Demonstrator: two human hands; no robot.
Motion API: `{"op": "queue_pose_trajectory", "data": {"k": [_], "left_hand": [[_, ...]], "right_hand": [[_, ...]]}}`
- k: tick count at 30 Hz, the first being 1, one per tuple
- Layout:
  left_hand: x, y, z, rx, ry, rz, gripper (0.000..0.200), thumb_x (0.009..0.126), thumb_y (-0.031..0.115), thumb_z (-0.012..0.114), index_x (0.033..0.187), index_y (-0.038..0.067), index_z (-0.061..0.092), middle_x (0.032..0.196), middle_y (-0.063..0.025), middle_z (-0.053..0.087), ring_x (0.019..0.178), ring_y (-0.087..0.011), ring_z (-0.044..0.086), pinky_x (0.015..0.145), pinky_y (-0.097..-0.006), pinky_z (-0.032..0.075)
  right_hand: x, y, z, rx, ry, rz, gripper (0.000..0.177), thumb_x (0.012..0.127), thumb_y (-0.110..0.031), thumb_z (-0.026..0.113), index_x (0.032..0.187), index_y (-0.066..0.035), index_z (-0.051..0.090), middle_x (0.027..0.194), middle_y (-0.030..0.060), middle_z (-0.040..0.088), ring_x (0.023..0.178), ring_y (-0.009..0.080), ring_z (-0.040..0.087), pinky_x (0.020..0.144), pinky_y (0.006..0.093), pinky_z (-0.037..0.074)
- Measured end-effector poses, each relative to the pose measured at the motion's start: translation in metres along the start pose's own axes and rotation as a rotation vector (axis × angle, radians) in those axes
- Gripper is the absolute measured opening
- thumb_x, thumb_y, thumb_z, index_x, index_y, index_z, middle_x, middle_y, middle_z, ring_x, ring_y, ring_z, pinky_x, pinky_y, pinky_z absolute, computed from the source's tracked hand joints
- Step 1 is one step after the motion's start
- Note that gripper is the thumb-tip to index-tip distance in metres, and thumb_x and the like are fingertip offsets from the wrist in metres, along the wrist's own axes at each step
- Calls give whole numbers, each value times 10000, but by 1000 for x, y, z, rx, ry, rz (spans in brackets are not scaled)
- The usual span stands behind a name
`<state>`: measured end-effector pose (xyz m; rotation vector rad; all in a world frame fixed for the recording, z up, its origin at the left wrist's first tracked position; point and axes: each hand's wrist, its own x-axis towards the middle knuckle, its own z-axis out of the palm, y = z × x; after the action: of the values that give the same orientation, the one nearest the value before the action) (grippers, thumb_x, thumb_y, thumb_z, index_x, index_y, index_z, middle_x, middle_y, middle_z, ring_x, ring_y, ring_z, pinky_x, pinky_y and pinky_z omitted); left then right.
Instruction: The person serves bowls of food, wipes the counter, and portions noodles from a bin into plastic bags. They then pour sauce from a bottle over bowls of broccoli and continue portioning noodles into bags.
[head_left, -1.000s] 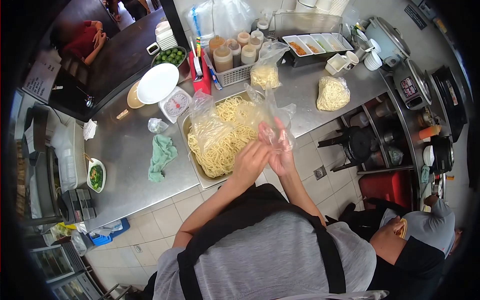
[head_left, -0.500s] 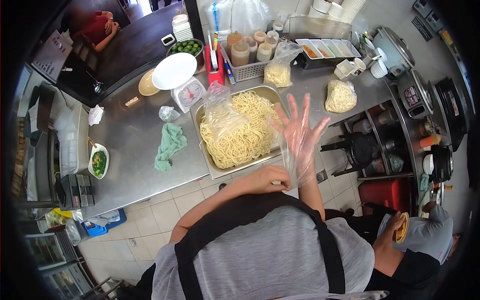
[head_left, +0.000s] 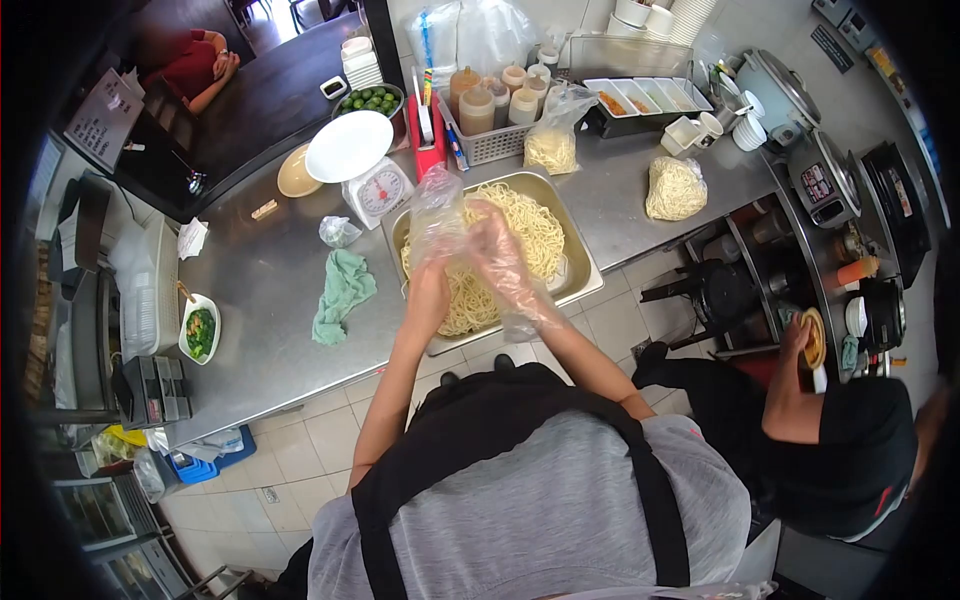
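A deep metal tray (head_left: 588, 283) of pale noodles (head_left: 530, 225) sits at the counter's front edge. Over its left side, my bare left hand (head_left: 428, 295) grips the lower end of a clear plastic bag (head_left: 437, 212), which stands up above the noodles. My right hand (head_left: 500, 260) wears a loose clear plastic glove (head_left: 525, 300). Its fingers are curled against the bag's right side, above the noodles; the fingertips are partly hidden by the plastic.
Behind the tray stand a dial scale (head_left: 378, 190) with a white bowl (head_left: 349, 146) and a basket of sauce bottles (head_left: 495, 147). Bagged noodles (head_left: 676, 188) lie right, a green cloth (head_left: 342, 295) left. A co-worker (head_left: 840, 440) stands at right, holding a yellowish round item.
My right hand has come from the tray's right side to over the noodles. My left hand has let go of the glove's cuff and taken hold of the bag, now lifted upright.
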<state>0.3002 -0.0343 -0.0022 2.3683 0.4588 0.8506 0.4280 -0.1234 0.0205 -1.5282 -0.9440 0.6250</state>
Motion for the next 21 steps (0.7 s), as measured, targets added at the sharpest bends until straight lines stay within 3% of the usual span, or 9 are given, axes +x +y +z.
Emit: {"op": "queue_pose_trajectory", "data": {"k": [2, 5, 6, 8, 12, 15, 17, 18, 21], "left_hand": [[21, -9, -4, 19, 129, 216, 341, 799, -35, 442, 1122, -1, 547, 1043, -245, 582, 1009, -392, 546, 848, -432, 439], [32, -41, -8, 178, -354, -483, 387, 812, 37, 484, 1199, 45, 498, 1075, -225, 579, 1029, -385, 535, 840, -447, 437], [38, -43, -8, 140, -208, -340, 425, 810, 74, 507, 1233, 65, 470, 1116, -222, 561, 1051, -374, 526, 847, -443, 437], [51, -47, -9, 60, 91, -50, 517, 805, 148, 553, 1302, 105, 415, 1200, -215, 524, 1097, -352, 509, 861, -435, 438], [35, -53, -26, 94, -243, -35, 680, 763, 157, 608, 1375, 105, 315, 1327, -208, 415, 1193, -347, 441, 961, -390, 387], [11, -79, 8, 269, -304, 46, 568, 831, 155, 527, 1361, 116, 328, 1318, -209, 418, 1149, -331, 483, 880, -414, 442], [13, -17, 7, 849, -399, 24, 498, 848, 124, 491, 1326, 62, 364, 1224, -218, 505, 1071, -321, 545, 829, -414, 468], [25, -18, 23, 624, -347, -67, 342, 843, 110, 485, 1178, 43, 483, 985, -204, 607, 874, -310, 618, 696, -418, 493], [27, -13, 46, 525, -157, -71, 206, 820, 81, 490, 1014, 35, 540, 796, -184, 608, 714, -317, 616, 601, -429, 479]], "right_hand": [[-1, -32, 19, 64, -19, -244, 551, 795, -23, 617, 1292, -79, 385, 956, 24, 538, 832, 111, 525, 776, 263, 453], [-28, -52, 36, 84, -228, -364, 492, 803, -18, 590, 1256, -109, 423, 790, -13, 500, 675, 85, 487, 629, 250, 438], [-34, -54, 36, 76, -327, -367, 487, 805, -16, 580, 1253, -127, 427, 742, -21, 482, 629, 83, 473, 573, 252, 432], [-36, -59, 22, 67, -425, -213, 498, 793, -50, 633, 1249, -116, 444, 813, -11, 512, 730, 90, 510, 673, 253, 455], [-20, -23, -44, -67, -400, -46, 655, 726, -123, 718, 1306, -155, 417, 1040, 94, 576, 983, 181, 550, 840, 349, 484], [-6, -11, -72, -895, -317, 101, 739, 671, -182, 739, 1331, -161, 409, 1266, 171, 472, 1168, 287, 454, 990, 398, 375], [-9, 26, -50, -1020, -160, 87, 744, 656, -192, 736, 1329, -164, 420, 1332, 189, 409, 1222, 321, 403, 1040, 395, 316], [-21, 8, -35, -975, 26, 167, 595, 656, -158, 721, 1217, -98, 532, 1320, 182, 444, 1230, 327, 404, 1050, 359, 311], [7, 61, -52, -563, -145, 203, 698, 661, -82, 691, 1310, -143, 441, 1415, 186, 303, 1285, 300, 334, 1057, 350, 299]]}}
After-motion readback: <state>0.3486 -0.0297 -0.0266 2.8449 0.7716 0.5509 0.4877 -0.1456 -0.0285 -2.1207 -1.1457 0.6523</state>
